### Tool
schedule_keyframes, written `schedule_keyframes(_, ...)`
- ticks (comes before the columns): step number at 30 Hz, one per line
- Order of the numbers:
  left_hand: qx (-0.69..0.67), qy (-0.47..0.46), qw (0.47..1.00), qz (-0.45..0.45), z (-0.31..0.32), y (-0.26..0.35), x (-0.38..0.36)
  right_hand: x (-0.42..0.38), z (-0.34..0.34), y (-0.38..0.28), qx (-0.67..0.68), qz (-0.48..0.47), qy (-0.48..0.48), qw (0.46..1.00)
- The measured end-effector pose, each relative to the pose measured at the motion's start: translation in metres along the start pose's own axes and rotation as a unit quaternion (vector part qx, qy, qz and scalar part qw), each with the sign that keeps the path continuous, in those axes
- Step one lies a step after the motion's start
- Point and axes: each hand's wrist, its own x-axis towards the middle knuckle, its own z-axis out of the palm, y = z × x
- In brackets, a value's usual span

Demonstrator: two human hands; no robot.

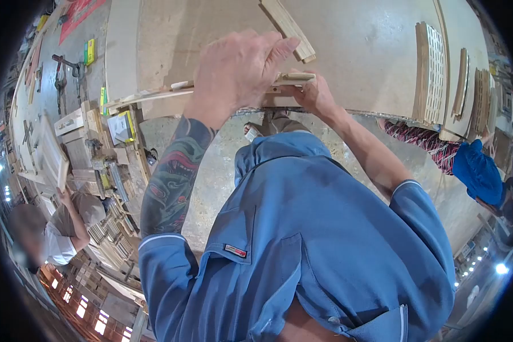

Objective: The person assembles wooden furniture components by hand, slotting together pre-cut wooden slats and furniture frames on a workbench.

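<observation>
My left hand (233,67), at the end of a tattooed forearm, is closed above the near table edge. Its thumb points right, and what its fingers hold, if anything, is hidden. A long thin wooden strip (154,96) runs along the table edge and passes behind that hand. Lower and to the right, my right hand (318,96) grips the end of a short pale wooden piece (295,76) by the table edge. Just beyond both hands, a grooved wooden strip (288,29) lies slanted on the table (359,51).
Slotted wooden strips (429,71) are stacked at the right. A clamp (68,65) and yellow-green boxes (90,52) lie on the left surface. At left, a person (68,225) handles a wooden panel (52,154); another in blue (479,171) stands at right.
</observation>
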Motion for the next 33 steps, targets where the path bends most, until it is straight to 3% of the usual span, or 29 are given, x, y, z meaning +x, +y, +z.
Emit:
schedule_keyframes(1,0.003,0.003,1.0,0.003,0.002,-0.001,0.0,0.001,-0.006,-0.002,-0.009,0.02,-0.042,0.999)
schedule_keyframes(4,-0.002,0.025,1.0,0.013,0.005,-0.003,-0.002,0.005,-0.024,0.038,0.042,-0.019,-0.037,0.998)
schedule_keyframes(6,-0.006,-0.015,1.0,-0.004,0.002,0.0,-0.001,0.035,-0.037,0.061,-0.007,0.17,0.005,0.985)
schedule_keyframes(8,-0.023,-0.017,1.0,0.009,0.004,-0.004,-0.002,0.064,-0.001,0.111,-0.294,0.057,0.171,0.939)
schedule_keyframes(11,-0.065,-0.038,0.997,0.021,0.003,-0.008,0.001,0.079,0.044,0.114,-0.265,0.096,0.19,0.94)
schedule_keyframes(13,-0.093,-0.055,0.994,0.018,0.002,-0.008,0.001,0.084,0.036,0.102,-0.245,0.128,0.193,0.942)
schedule_keyframes(15,-0.032,-0.082,0.996,-0.006,0.001,-0.003,0.002,0.084,0.012,0.094,-0.082,0.257,0.044,0.962)
schedule_keyframes(16,-0.035,-0.079,0.996,0.002,0.003,-0.005,0.002,0.074,-0.002,0.08,-0.088,0.259,0.05,0.961)
schedule_keyframes(17,-0.034,-0.052,0.998,0.011,0.007,-0.008,0.001,0.055,-0.014,0.058,0.061,0.211,0.152,0.964)
schedule_keyframes(18,-0.035,-0.026,0.999,0.018,0.011,-0.01,0.002,0.038,-0.022,0.045,0.207,0.155,0.246,0.934)
schedule_keyframes(19,-0.042,-0.025,0.999,0.021,0.013,-0.012,0.003,0.021,-0.027,0.048,0.2,0.158,0.247,0.935)
schedule_keyframes(22,0.009,-0.018,0.997,0.069,0.016,-0.017,0.009,-0.025,-0.039,0.042,0.189,0.113,0.089,0.971)
schedule_keyframes(25,0.021,0.007,0.996,0.085,0.008,-0.013,0.008,-0.03,-0.026,0.054,0.238,0.068,0.082,0.966)
schedule_keyframes(27,0.018,-0.05,0.996,0.072,-0.001,-0.006,0.007,-0.029,-0.029,0.054,0.191,0.073,0.056,0.977)
schedule_keyframes(30,0.02,0.006,0.996,0.092,0.009,-0.016,0.01,-0.022,-0.032,0.048,0.119,0.074,0.047,0.989)
schedule_keyframes(32,0.004,0.014,0.994,0.105,0.016,-0.024,0.011,-0.021,-0.029,0.047,-0.035,0.039,0.03,0.998)
schedule_keyframes(33,-0.012,0.022,0.992,0.123,0.015,-0.02,0.011,-0.021,-0.026,0.044,-0.031,0.041,0.03,0.998)
